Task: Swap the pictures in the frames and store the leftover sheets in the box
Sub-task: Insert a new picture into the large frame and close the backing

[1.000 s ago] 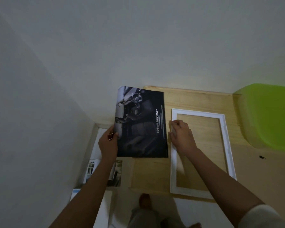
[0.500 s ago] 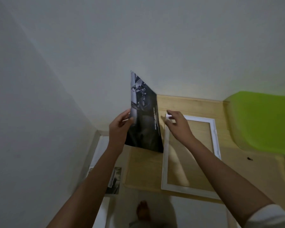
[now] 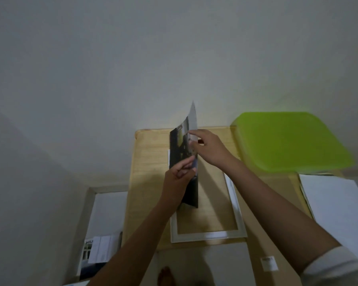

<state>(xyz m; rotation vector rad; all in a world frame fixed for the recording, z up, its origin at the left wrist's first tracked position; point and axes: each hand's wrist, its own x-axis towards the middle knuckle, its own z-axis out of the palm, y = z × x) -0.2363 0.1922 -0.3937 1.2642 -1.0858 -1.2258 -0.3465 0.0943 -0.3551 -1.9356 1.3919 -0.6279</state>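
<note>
A dark printed picture [image 3: 183,149] stands nearly on edge above the left side of an empty white frame [image 3: 234,205], which lies flat on the light wooden table [image 3: 149,182]. My left hand [image 3: 178,178] pinches the picture's lower part. My right hand [image 3: 209,149] grips its upper right edge. The picture's top corner bends back, pale side showing. To the left of the table, lower down, is an open box [image 3: 89,207] with printed sheets [image 3: 99,250] inside.
A bright green lid or tray [image 3: 289,141] rests on the table's far right. A white sheet or board [image 3: 335,205] lies at the right. A brown cardboard piece with a small label [image 3: 268,263] sits in front. A bare foot [image 3: 165,275] shows below.
The picture went from lying flat at the frame's left to standing on edge over the frame. My right hand left the frame's corner and took hold of the picture's upper edge.
</note>
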